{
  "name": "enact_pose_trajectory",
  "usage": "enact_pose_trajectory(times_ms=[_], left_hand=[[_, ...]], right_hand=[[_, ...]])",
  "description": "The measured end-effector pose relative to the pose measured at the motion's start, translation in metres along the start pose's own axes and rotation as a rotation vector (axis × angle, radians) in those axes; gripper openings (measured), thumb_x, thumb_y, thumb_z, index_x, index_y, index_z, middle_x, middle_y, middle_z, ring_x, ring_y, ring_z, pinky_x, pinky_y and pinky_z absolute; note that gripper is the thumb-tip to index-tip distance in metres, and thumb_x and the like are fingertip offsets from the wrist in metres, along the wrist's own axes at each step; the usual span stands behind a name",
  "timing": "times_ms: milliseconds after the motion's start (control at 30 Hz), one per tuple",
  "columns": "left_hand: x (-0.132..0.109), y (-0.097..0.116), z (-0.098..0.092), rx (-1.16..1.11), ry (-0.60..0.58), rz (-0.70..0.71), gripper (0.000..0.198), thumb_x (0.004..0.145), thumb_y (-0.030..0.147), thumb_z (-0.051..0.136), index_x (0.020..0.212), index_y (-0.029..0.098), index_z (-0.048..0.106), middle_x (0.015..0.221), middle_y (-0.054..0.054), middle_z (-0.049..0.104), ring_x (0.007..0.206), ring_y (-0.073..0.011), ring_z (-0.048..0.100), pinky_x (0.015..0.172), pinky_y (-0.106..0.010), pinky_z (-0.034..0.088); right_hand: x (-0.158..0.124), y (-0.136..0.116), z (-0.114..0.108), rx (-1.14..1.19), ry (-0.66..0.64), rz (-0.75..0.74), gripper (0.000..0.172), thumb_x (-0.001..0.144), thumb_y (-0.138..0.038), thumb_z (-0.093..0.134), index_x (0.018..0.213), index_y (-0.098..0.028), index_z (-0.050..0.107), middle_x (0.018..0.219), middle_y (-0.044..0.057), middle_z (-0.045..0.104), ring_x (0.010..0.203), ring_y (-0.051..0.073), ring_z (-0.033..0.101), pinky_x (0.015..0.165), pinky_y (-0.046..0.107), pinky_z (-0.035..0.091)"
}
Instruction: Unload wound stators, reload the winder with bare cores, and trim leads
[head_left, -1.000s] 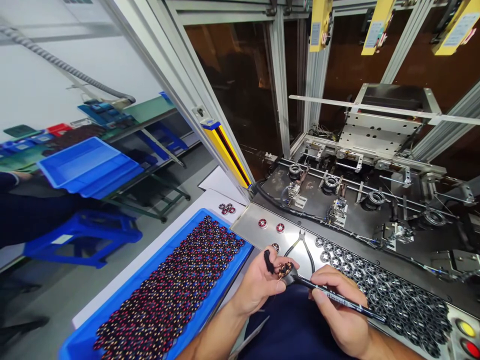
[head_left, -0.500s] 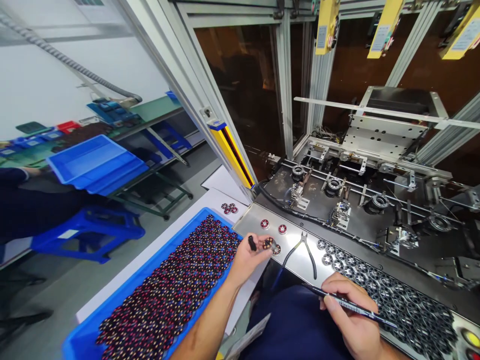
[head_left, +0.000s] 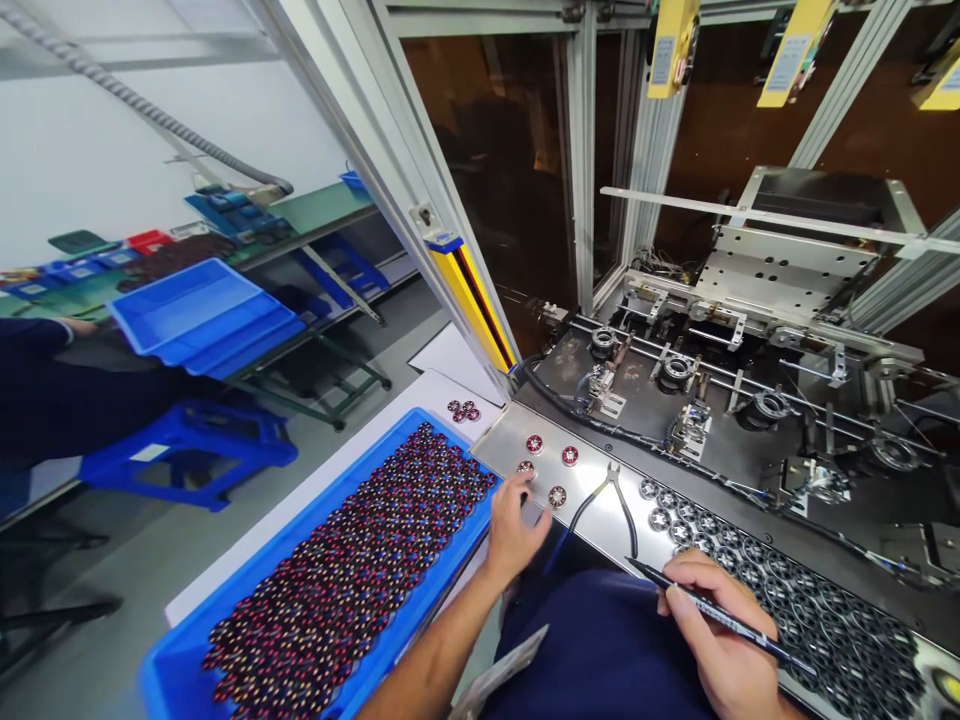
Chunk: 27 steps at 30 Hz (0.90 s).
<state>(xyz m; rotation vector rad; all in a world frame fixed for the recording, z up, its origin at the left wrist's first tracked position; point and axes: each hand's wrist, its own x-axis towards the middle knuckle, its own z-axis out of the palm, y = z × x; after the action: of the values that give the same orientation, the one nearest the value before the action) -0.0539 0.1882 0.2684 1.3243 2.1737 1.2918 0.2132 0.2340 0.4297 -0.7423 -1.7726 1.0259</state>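
Observation:
My left hand (head_left: 514, 527) reaches onto the steel plate (head_left: 592, 495), fingertips pinched on a small round wound part (head_left: 526, 468) that rests on the plate. Three more such parts lie close by, two red ones (head_left: 553, 450) and one (head_left: 557, 495) just right of my fingers. My right hand (head_left: 712, 630) rests near my lap, closed on a black pen (head_left: 720, 617) whose tip points left. Blue-handled pliers (head_left: 600, 500) lie on the plate between my hands.
A blue tray (head_left: 442, 590) packed with several dark wound parts sits at my left. Rows of silver round parts (head_left: 757, 580) line the plate to the right. Behind stands a machine bed with fixtures (head_left: 679, 375). Another person's dark sleeve (head_left: 45, 340) shows at far left.
My left hand moved from beside the pen out to the steel plate and lowered the small part onto it. The right hand with the pen stayed low and drifted slightly right.

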Motion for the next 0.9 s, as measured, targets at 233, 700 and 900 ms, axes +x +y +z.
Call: enact_pose_trajectory(times_ms=[233, 700, 900], left_hand=[[-0.017, 0.011, 0.032, -0.043, -0.010, -0.107, 0.021, 0.070, 0.025, 0.072, 0.085, 0.023, 0.057, 0.108, -0.012, 0.069, 0.114, -0.0367, 0.059, 0.104, -0.059, 0.036], [-0.008, 0.111, -0.024, -0.825, -0.432, -0.377, 0.051, 0.069, 0.038, 0.083, 0.085, 0.024, 0.037, 0.108, -0.010, 0.075, 0.094, -0.0230, 0.072, 0.085, -0.037, 0.051], [-0.007, 0.140, -0.032, -1.187, -0.545, -0.537, 0.055, 0.063, 0.028, 0.092, 0.083, 0.022, 0.041, 0.096, -0.003, 0.074, 0.086, -0.0155, 0.069, 0.077, -0.027, 0.045]], right_hand=[[-0.001, 0.004, -0.002, -0.026, -0.023, 0.027, 0.016, 0.091, -0.010, 0.059, 0.097, -0.023, 0.066, 0.070, -0.001, 0.066, 0.062, 0.014, 0.066, 0.060, 0.024, 0.054], [0.004, 0.005, 0.001, -0.043, -0.070, -0.015, 0.019, 0.090, -0.010, 0.061, 0.102, -0.024, 0.066, 0.077, 0.000, 0.070, 0.071, 0.015, 0.067, 0.067, 0.025, 0.056], [0.008, -0.001, 0.000, -0.017, -0.053, -0.034, 0.019, 0.089, -0.009, 0.062, 0.100, -0.023, 0.067, 0.076, 0.000, 0.069, 0.069, 0.015, 0.067, 0.064, 0.025, 0.056]])
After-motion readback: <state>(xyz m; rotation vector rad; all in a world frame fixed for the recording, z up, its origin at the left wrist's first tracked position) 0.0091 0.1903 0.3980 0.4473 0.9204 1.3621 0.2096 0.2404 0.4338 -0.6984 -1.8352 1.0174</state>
